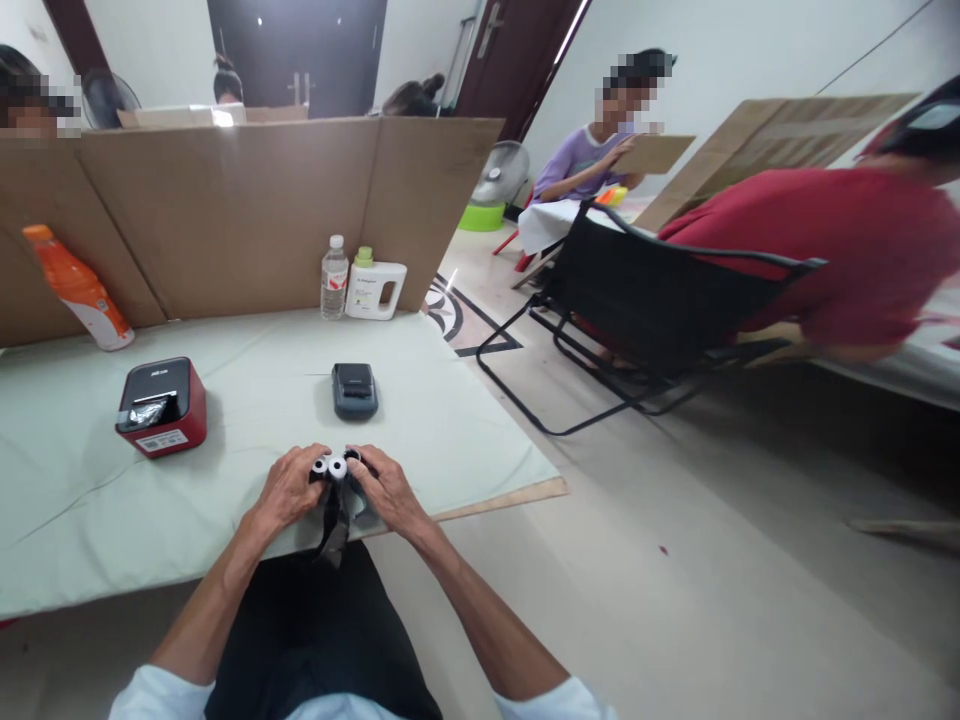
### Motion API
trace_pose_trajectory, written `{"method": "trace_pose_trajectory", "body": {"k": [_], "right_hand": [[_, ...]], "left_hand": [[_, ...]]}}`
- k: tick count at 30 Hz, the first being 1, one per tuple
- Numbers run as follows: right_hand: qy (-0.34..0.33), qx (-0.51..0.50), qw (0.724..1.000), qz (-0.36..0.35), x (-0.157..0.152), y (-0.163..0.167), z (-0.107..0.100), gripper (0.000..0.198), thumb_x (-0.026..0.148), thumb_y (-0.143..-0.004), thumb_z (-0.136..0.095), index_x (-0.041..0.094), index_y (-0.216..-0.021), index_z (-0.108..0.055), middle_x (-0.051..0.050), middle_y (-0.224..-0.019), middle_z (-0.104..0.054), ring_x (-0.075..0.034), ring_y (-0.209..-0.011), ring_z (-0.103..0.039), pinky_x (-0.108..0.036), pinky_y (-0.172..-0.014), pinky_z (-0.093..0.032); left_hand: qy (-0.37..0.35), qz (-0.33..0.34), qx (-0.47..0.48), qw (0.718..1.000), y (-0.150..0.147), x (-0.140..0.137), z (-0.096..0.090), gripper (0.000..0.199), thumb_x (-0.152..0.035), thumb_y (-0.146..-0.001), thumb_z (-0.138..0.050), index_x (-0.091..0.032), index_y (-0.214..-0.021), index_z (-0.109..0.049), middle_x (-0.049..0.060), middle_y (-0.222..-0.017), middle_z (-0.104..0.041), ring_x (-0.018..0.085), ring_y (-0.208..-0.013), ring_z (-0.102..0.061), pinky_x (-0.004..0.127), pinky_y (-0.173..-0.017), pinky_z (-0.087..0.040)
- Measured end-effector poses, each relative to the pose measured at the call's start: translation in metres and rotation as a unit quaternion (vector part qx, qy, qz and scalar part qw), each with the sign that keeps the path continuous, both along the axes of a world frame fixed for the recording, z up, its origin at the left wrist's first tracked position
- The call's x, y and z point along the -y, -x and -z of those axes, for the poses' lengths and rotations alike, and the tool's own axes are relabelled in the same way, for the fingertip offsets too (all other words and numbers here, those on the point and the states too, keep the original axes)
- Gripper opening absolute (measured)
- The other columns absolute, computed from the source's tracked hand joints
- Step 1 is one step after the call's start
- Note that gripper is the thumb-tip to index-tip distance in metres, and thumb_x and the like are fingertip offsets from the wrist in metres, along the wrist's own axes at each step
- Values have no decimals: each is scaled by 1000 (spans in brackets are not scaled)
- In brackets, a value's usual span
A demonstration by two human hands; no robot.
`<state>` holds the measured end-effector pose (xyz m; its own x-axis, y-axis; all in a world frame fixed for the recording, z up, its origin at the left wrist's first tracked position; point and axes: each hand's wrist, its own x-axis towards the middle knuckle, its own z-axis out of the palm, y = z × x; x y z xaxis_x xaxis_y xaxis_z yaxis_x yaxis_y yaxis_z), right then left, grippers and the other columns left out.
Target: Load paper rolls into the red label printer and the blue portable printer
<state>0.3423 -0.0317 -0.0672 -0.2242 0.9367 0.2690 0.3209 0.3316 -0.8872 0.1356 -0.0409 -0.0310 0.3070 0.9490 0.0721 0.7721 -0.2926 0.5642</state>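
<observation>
At the table's front edge, my left hand [289, 485] is closed around a small dark roll with a white round end [320, 468]. A second white-ended roll [337, 468] sits between my hands. My right hand [384, 488] is closed on a dark, ring-ended piece [352, 456] beside it; its exact kind is unclear. A crumpled black strip [334, 525] hangs from the rolls over the table edge towards my lap. Just beyond my hands lies a small dark portable printer [355, 391]. Farther left stands a red and black label printer [161, 407].
An orange bottle [79, 288], a clear water bottle [334, 278] and a white jug [376, 290] stand against a cardboard screen [255, 210]. To the right are a black folding chair [622, 290], a person in red [825, 250] and a person in purple [581, 160].
</observation>
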Motion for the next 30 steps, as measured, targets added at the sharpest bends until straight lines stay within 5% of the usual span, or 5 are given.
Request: {"method": "trace_pose_trajectory", "body": {"k": [12,18,23,30], "right_hand": [[38,-10,999,-2,-2,-8,5,40,52,-99,-53,22,-117,-73,-11,-117,-75,-28,-107,-70,-40,-86,-58],[-30,42,999,-5,-27,-4,-19,40,49,-102,-50,23,-125,-70,-13,-121,-72,-29,-104,-70,-43,-85,-60],[-163,204,963,57,-80,-6,-27,58,49,-94,-66,21,-143,-59,-20,-144,-59,-39,-135,-52,-61,-112,-44],[-101,413,903,-58,-155,-3,-32,112,59,-67,-89,24,-161,-37,-23,-166,-34,-47,-152,-30,-65,-118,-32]], "left_hand": [[8,8,51,999,14,16,-6,64,-9,-74,-66,-23,-137,-61,9,-134,-69,26,-115,-65,44,-106,-53],[-99,-80,87,988,62,34,-35,51,-14,-83,-63,-25,-133,-64,10,-133,-68,26,-115,-65,43,-96,-59],[-278,-266,63,921,118,54,-72,31,-28,-87,-63,-23,-117,-68,8,-116,-70,24,-97,-69,41,-85,-62],[-344,-415,40,841,183,71,-85,31,-35,-79,-70,-24,-108,-69,4,-108,-66,22,-83,-65,44,-73,-64]]}}
